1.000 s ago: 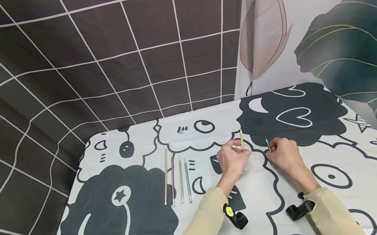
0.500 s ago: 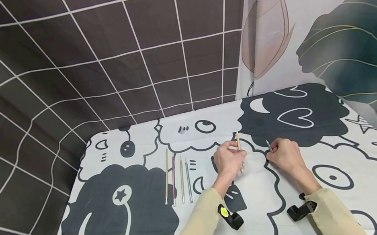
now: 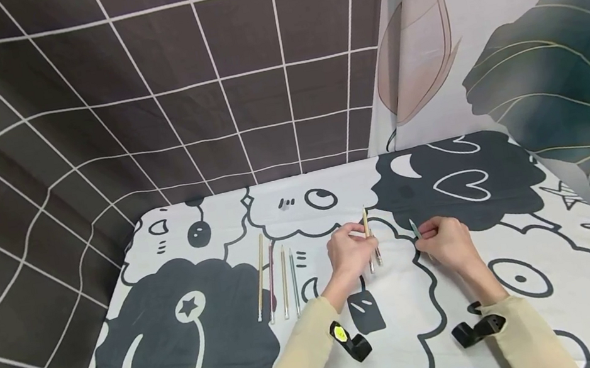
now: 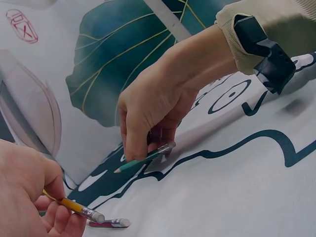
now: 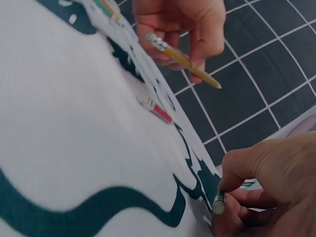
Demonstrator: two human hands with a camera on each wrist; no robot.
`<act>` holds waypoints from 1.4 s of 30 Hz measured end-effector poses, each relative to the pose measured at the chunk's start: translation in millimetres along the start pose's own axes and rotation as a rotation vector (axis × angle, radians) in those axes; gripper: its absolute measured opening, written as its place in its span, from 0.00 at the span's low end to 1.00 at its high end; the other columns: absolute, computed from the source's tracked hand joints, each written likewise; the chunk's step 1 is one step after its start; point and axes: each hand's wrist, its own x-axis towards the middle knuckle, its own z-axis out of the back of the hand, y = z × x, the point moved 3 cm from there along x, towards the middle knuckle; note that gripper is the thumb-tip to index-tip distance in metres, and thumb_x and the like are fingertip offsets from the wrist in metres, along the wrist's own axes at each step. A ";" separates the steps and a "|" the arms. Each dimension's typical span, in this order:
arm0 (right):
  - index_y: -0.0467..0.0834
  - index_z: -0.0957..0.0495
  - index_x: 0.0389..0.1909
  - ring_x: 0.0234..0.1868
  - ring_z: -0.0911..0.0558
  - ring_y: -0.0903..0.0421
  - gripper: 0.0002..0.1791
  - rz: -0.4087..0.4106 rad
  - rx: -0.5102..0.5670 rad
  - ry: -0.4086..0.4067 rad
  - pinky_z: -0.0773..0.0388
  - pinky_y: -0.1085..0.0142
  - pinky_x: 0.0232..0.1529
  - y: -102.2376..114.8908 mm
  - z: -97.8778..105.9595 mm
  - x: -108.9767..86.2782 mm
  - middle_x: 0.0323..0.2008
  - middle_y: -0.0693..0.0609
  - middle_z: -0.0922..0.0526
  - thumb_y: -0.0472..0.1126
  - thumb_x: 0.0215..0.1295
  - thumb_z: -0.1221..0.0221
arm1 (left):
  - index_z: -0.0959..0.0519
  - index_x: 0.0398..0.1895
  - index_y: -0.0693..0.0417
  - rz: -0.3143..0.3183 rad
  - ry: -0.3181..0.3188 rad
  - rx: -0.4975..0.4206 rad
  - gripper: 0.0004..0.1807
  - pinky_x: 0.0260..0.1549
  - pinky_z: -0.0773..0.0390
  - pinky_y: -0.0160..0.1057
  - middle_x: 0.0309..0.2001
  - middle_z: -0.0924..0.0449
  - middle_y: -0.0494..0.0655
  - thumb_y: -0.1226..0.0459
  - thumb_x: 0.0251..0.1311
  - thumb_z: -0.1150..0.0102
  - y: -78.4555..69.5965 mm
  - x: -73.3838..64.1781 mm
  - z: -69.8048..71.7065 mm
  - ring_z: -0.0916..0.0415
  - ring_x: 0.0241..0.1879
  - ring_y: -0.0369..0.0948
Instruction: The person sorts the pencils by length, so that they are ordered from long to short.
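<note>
My left hand [image 3: 350, 253] pinches a short yellow pencil [image 3: 366, 224], which points away from me; its eraser end sticks out below the fingers in the left wrist view. Just right of that hand, a red pencil [image 5: 162, 113] lies on the cloth, partly hidden by the hand in the head view. Between thumb and fingers of my right hand [image 3: 447, 244] is a green pencil [image 4: 136, 164], tip forward and leaning left, its eraser [image 5: 218, 205] showing behind the fingers. The right hand is low over the cloth.
Left of my hands, several pencils lie side by side: a yellow pencil [image 3: 260, 278], a dark red pencil [image 3: 271, 283], a tan pencil [image 3: 283, 281] and a grey-green pencil [image 3: 295, 282]. A cartoon-print cloth [image 3: 399, 346] covers the table. Behind hangs a dark grid curtain [image 3: 254, 101].
My left hand has shifted left with the yellow pencil, and the red pencil now shows at its right. In my right hand the green pencil's tip has swung left.
</note>
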 end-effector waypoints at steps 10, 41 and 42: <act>0.29 0.19 0.41 0.27 0.21 0.58 0.15 -0.061 0.130 0.079 0.26 0.70 0.27 8.9 -2.5 0.8 0.30 0.45 0.16 0.29 0.51 0.39 | 0.16 0.32 0.52 0.055 0.012 -0.007 0.10 0.22 0.27 0.35 0.23 0.19 0.38 0.69 0.43 0.26 1.1 1.4 10.1 0.25 0.20 0.35; 0.26 0.21 0.43 0.29 0.22 0.59 0.16 -0.041 0.376 0.187 0.24 0.72 0.28 51.7 -35.2 -7.4 0.32 0.43 0.19 0.25 0.50 0.42 | 0.19 0.36 0.56 0.080 0.090 0.020 0.12 0.19 0.23 0.35 0.25 0.18 0.43 0.75 0.47 0.34 12.5 5.5 44.6 0.23 0.17 0.38; 0.26 0.21 0.43 0.29 0.22 0.59 0.16 -0.046 0.380 0.187 0.24 0.72 0.28 52.9 -36.6 -7.8 0.32 0.43 0.19 0.25 0.50 0.42 | 0.19 0.36 0.56 0.077 0.085 0.035 0.12 0.20 0.24 0.35 0.25 0.18 0.43 0.74 0.46 0.34 13.0 5.9 46.5 0.22 0.18 0.38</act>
